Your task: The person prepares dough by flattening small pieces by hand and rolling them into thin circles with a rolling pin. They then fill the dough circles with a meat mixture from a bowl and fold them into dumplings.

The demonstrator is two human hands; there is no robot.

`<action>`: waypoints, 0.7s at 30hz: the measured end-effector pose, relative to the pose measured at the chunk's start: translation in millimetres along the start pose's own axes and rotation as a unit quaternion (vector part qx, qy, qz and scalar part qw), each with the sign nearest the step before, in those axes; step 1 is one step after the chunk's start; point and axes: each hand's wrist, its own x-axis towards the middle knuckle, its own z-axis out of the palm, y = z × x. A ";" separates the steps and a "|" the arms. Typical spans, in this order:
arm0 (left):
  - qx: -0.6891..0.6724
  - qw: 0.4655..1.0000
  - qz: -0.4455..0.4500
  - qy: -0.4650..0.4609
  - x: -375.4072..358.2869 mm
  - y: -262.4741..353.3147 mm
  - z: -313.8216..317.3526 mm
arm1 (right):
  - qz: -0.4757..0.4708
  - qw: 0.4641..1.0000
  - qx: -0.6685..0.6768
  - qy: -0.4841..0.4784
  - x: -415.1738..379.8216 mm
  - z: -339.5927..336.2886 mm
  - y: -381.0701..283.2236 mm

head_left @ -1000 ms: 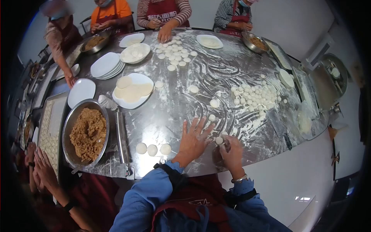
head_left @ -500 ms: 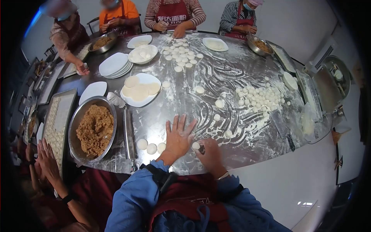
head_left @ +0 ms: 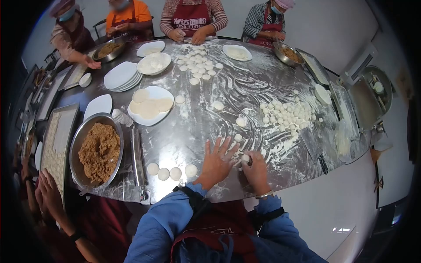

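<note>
My left hand (head_left: pixel 216 164) lies palm down on the floury steel table (head_left: pixel 153 142) with its fingers spread, holding nothing. Just to its right, my right hand (head_left: pixel 256 172) has its thumb and fingers curled round a small white dough ball (head_left: pixel 245 158) on the tabletop. Beyond the fingers sit loose dough balls (head_left: pixel 238 137). Left of my left wrist, several flattened round balls (head_left: pixel 176 173) form a row. A steel rolling pin (head_left: pixel 137 157) lies farther left.
A bowl of brown filling (head_left: pixel 100 152) and a tray of dumplings (head_left: pixel 53 149) stand at the left. Behind are a plate of wrappers (head_left: pixel 151 106) and stacked plates (head_left: pixel 122 75). Many dough balls (head_left: pixel 287 115) lie right. Co-workers line the far side; another's hands (head_left: pixel 49 193) are at the lower left.
Both my hands have moved right along the table. My right hand is now at a ball farther right. One more ball shows in the row beside my left wrist. The view has shifted slightly.
</note>
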 end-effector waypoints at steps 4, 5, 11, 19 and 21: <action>0.024 0.998 -0.060 0.012 -19.1 -25.9 -6.8 | 0.016 0.996 0.065 -0.051 -22.0 28.8 -33.8; 0.027 0.998 -0.060 0.008 -23.6 -33.8 -10.2 | -0.053 0.997 0.057 -0.028 -26.2 41.6 -35.6; -0.022 0.995 -0.068 0.067 -16.1 -19.7 -32.5 | -0.009 0.990 0.140 -0.024 -15.6 30.9 -45.9; -0.001 1.000 -0.005 0.010 4.5 9.6 -4.5 | 0.059 0.993 0.093 0.040 51.1 2.2 0.9; -0.011 1.000 -0.006 0.010 9.6 8.5 0.3 | -0.137 0.990 0.019 0.043 69.1 23.9 10.5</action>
